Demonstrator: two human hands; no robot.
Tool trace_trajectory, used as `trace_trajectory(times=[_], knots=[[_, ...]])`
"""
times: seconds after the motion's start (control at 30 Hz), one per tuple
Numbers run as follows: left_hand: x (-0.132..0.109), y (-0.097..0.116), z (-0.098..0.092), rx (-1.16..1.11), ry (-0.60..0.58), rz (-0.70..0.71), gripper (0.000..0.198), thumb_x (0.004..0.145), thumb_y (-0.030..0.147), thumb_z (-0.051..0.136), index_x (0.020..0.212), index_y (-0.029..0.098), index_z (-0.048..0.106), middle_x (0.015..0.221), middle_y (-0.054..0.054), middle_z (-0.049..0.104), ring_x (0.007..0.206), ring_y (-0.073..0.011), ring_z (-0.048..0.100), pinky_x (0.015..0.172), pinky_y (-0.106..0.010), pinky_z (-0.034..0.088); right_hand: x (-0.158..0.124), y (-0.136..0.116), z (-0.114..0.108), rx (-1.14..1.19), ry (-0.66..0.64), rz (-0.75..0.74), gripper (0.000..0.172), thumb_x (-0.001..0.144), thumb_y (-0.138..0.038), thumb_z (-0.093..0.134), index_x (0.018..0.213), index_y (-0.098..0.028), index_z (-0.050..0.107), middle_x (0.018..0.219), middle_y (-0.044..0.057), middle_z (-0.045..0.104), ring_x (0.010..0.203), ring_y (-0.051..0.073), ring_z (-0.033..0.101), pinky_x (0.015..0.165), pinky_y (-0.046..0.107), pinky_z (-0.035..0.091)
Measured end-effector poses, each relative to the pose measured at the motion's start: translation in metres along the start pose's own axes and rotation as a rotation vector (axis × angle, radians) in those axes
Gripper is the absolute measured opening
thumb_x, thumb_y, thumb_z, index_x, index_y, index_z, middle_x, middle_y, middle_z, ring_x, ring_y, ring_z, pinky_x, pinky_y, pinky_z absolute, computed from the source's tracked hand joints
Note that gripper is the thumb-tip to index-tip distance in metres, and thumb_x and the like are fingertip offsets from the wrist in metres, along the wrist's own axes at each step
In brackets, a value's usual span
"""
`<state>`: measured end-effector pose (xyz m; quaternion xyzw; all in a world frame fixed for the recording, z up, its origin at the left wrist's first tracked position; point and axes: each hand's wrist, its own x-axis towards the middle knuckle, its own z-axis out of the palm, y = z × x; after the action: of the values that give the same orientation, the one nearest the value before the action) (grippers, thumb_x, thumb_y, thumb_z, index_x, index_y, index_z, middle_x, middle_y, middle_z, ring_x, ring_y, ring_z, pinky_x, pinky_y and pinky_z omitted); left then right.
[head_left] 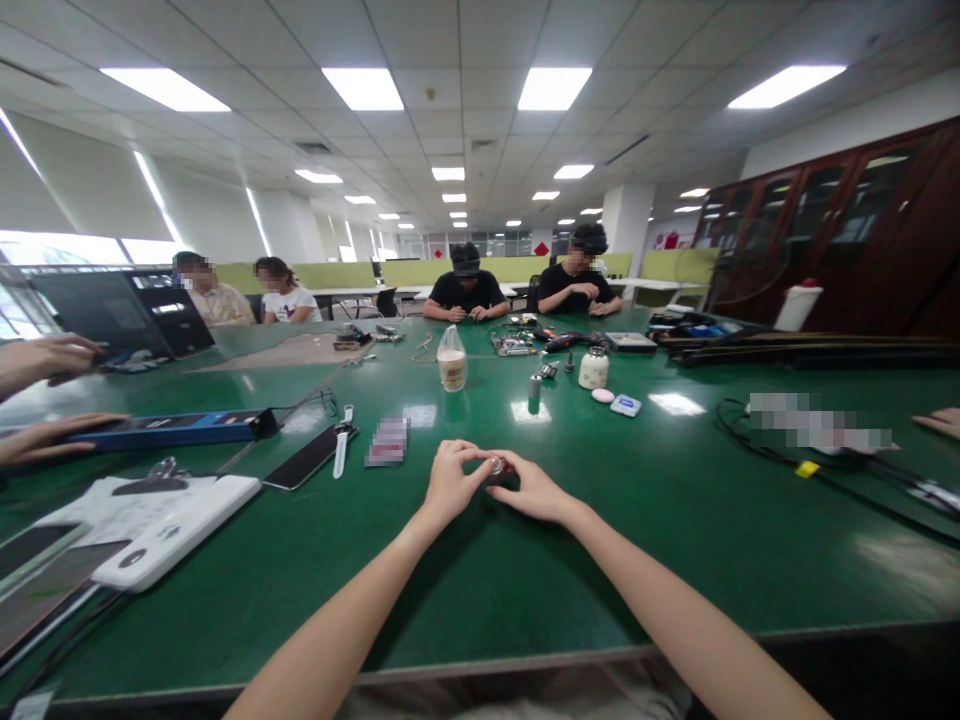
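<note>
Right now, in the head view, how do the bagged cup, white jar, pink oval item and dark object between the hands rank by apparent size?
1. Bagged cup
2. White jar
3. Pink oval item
Unranked: dark object, partly covered by the left hand and right hand, and nearer the camera.

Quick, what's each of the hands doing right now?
Left hand: closed, holding a small dark reddish roundish object with a shiny part.
Right hand: closed, holding the same object.
</note>
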<state>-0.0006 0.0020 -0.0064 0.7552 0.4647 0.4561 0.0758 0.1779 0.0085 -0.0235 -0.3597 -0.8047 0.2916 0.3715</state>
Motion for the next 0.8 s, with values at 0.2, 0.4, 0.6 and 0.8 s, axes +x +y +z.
trace_trajectory(times=[0.2, 0.4, 0.6, 0.8], knots=[[0.007, -0.003, -0.009, 0.0, 0.124, 0.037, 0.017, 0.085, 0.034, 0.062, 0.087, 0.023, 0.075, 0.083, -0.003, 0.069, 0.088, -0.0193, 0.058, 0.082, -0.032, 0.044, 0.002, 0.002, 0.001, -0.082, 0.014, -0.031, 0.038, 0.078, -0.033, 0.067, 0.114, -0.022, 0.06, 0.098, 0.003, 0.07, 0.086, 0.018, 0.065, 0.082, 0.033, 0.051], [0.008, -0.051, -0.012, 0.256, 0.021, -0.074, 0.018, 0.082, 0.037, 0.064, 0.082, 0.025, 0.078, 0.074, -0.004, 0.07, 0.078, -0.0216, 0.056, 0.073, -0.033, 0.043, 0.0, -0.004, -0.003, -0.12, 0.009, -0.043, 0.034, 0.079, -0.032, 0.067, 0.111, -0.022, 0.061, 0.096, 0.003, 0.07, 0.084, 0.017, 0.065, 0.08, 0.032, 0.051], [0.004, -0.069, -0.006, 0.351, -0.073, -0.05, 0.018, 0.08, 0.039, 0.064, 0.086, 0.029, 0.078, 0.068, -0.005, 0.068, 0.071, -0.0211, 0.053, 0.066, -0.029, 0.041, 0.0, -0.005, -0.004, -0.115, 0.0, -0.037, 0.035, 0.079, -0.033, 0.067, 0.111, -0.022, 0.06, 0.097, 0.003, 0.07, 0.085, 0.018, 0.065, 0.081, 0.032, 0.051], [0.005, -0.054, -0.006, 0.28, -0.048, -0.062, 0.016, 0.082, 0.034, 0.063, 0.082, 0.024, 0.076, 0.078, -0.005, 0.07, 0.081, -0.0223, 0.057, 0.073, -0.032, 0.044, 0.0, -0.005, -0.004, -0.117, 0.002, -0.035, 0.036, 0.079, -0.033, 0.067, 0.112, -0.022, 0.06, 0.099, 0.003, 0.07, 0.085, 0.018, 0.065, 0.08, 0.033, 0.05]])
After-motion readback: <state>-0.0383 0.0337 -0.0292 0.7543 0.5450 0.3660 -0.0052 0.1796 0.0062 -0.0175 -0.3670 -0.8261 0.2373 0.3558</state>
